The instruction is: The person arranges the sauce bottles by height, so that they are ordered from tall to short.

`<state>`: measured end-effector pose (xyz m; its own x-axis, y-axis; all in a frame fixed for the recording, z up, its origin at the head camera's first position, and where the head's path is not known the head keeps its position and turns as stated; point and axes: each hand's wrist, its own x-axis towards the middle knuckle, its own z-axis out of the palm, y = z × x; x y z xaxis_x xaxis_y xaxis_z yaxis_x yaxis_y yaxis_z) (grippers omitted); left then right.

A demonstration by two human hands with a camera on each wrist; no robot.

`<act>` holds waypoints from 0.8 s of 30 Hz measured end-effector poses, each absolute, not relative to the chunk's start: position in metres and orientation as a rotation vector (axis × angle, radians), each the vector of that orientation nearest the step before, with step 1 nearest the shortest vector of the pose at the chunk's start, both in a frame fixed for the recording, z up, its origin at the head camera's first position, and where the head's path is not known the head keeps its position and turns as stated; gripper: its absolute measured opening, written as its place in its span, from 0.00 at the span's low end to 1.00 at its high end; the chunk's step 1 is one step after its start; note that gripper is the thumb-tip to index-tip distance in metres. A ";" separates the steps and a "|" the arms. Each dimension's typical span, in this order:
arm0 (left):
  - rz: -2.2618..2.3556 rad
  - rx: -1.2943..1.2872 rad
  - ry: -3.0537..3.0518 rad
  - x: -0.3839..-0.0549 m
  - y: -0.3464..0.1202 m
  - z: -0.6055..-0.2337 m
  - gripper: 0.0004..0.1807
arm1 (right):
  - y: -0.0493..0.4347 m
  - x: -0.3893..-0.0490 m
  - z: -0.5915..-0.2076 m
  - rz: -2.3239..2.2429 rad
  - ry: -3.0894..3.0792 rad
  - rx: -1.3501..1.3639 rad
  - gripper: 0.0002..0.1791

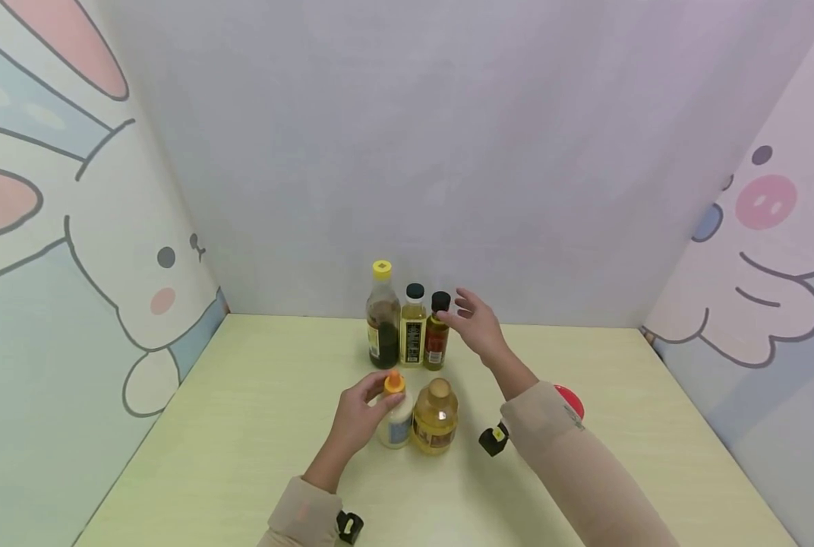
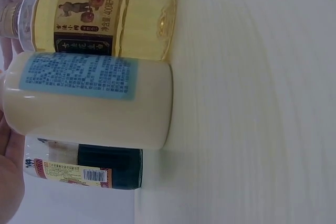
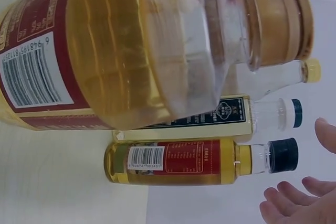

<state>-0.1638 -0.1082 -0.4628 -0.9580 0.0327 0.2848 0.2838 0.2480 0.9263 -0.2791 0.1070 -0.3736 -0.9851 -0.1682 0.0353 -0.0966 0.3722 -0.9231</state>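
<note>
A white squeeze bottle (image 1: 398,425) with an orange nozzle cap stands on the table. My left hand (image 1: 359,414) curls its thumb and fingers around this bottle's top, just under the nozzle. In the left wrist view the bottle's cream body (image 2: 94,114) fills the middle, and the cap end is cut off. My right hand (image 1: 477,325) is apart from the bottles, fingers spread, beside the black cap of a small red-labelled oil bottle (image 1: 436,342). The right wrist view shows those fingers (image 3: 294,203) relaxed near the black cap (image 3: 283,155), with nothing in them.
A round-shouldered oil bottle (image 1: 436,422) stands right of the squeeze bottle. Behind, a tall yellow-capped bottle (image 1: 383,327) of dark liquid and a clear oil bottle (image 1: 413,334) stand beside the red-labelled one. A red object (image 1: 571,399) shows partly behind my right sleeve. Walls enclose the table (image 1: 209,425).
</note>
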 end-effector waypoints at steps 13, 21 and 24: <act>-1.774 -0.304 -2.304 -0.163 -0.107 -0.462 0.23 | 0.133 -0.259 -0.366 -1.635 2.597 -0.261 0.41; -1.768 -0.306 -2.304 -0.163 -0.107 -0.462 0.23 | 0.148 -0.247 -0.361 -1.577 2.653 -0.282 0.40; -1.766 -0.300 -2.309 -0.162 -0.106 -0.462 0.23 | 0.153 -0.242 -0.361 -1.551 2.668 -0.286 0.40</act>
